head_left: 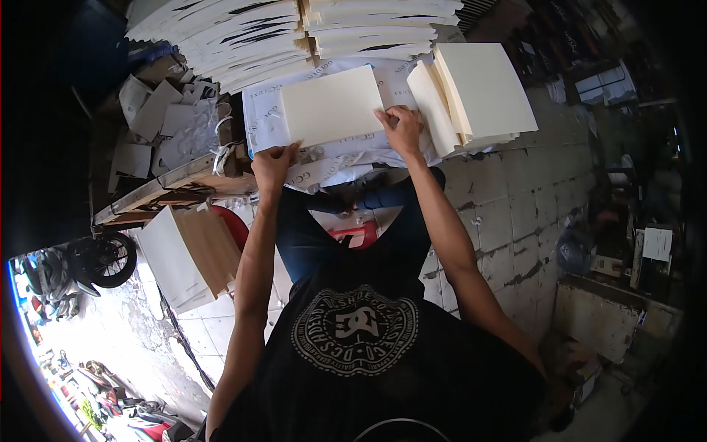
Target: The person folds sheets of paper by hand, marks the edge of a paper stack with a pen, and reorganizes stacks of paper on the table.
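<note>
- Piled at the far side in tall paper stacks [383, 26].
- Laid flat on white printed wrapping [259, 110]: cream sheet [333, 107], left of cream pile [490, 92].
- Clamped on its near corners with left hand [272, 166] and right hand [403, 134].

A sheet [331, 105] lies on wrapping [262, 110], paper piles [375, 22] at its 12 o'clock, a stack [492, 92] at 3, scraps [163, 114] at 9.

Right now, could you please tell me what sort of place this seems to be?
It looks like a small paper-goods or bookbinding workshop: thick stacks of cream paper stand beyond the flat cream sheet being handled, and loose white paper scraps lie heaped to the left.
</note>
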{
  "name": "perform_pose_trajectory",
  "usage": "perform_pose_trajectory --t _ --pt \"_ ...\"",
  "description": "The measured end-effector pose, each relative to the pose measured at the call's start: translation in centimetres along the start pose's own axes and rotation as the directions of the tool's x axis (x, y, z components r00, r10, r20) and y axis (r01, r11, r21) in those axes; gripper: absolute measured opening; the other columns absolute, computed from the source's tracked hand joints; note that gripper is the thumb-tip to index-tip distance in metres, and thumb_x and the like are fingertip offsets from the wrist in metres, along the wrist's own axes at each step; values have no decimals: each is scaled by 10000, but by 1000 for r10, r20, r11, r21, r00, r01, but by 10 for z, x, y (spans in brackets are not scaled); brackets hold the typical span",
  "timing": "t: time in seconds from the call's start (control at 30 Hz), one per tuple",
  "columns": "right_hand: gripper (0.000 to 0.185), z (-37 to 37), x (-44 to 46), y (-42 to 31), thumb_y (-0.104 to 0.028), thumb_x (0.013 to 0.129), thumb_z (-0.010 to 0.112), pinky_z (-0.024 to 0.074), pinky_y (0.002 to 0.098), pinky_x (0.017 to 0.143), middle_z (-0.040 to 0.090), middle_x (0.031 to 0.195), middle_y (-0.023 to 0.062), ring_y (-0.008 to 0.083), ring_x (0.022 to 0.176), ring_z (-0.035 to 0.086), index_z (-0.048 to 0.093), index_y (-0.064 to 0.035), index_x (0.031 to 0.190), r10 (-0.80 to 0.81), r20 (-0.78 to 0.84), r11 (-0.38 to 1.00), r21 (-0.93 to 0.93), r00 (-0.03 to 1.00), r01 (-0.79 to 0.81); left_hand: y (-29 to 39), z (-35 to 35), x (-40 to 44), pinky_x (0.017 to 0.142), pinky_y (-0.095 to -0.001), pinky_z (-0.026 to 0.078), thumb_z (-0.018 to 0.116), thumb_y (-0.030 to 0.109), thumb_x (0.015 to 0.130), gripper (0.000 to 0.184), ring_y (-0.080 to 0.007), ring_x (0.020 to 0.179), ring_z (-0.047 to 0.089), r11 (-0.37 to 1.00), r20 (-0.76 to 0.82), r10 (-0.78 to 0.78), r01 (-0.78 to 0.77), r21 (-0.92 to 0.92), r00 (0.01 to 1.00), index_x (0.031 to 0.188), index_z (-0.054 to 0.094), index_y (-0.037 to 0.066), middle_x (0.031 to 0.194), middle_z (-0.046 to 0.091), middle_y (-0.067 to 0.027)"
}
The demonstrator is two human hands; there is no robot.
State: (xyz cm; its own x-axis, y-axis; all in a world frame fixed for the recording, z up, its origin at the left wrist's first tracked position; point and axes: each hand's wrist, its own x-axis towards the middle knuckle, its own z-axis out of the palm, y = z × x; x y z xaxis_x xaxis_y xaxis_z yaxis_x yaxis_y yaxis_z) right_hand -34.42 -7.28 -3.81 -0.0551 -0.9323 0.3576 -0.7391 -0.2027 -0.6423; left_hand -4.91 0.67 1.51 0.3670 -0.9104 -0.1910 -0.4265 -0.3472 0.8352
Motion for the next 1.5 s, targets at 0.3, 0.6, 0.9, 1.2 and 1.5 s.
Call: perform_pose_trajectory --t 0.3,0.6,0.9,1.2,1.5 --pt "323 5 1 4 -383 828 734 392 505 724 684 883 58 342 909 558 678 -70 776 48 9 999 1 999 -48 -2 1 3 612 -252 513 790 344 813 387 -87 611 640 999 32 -35 36 -17 999 876 757 -36 686 714 -74" --pt "304 8 -1 3 -394 823 737 371 510 739 683 914 22 318 932 564 682 -96 796 81 -2 995 -66 997 -81 -3 2 2 594 -263 497 782 337 812 373 -93 568 609 998 16 -4 5 -56 1000 809 754 -35 623 684 -69" --pt "303 4 -4 -5 -404 815 742 365 527 749 671 942 17 317 948 566 674 -115 875 72 -18 989 -126 997 -73 -2 0 -1 597 -266 499 787 348 808 385 -89 566 606 999 -8 17 -17 -46 1000 817 756 -35 620 684 -67" --pt "678 29 -58 -142 -431 908 616 296 581 1055 382 1506 148 291 1412 320 420 -21 1412 -366 260 874 -233 893 426 -14 8 2 622 -268 518 777 377 817 410 -101 620 653 995 -15 -11 9 -103 1000 878 760 -27 692 717 -89" --pt "897 -26 -59 -52 -668 893 501 222 629 1096 398 1502 204 299 1405 380 400 50 1421 -194 261 883 -373 945 285 -13 8 5 592 -264 492 793 360 799 397 -93 590 614 996 -14 -21 20 -89 1000 865 754 -30 661 698 -60"
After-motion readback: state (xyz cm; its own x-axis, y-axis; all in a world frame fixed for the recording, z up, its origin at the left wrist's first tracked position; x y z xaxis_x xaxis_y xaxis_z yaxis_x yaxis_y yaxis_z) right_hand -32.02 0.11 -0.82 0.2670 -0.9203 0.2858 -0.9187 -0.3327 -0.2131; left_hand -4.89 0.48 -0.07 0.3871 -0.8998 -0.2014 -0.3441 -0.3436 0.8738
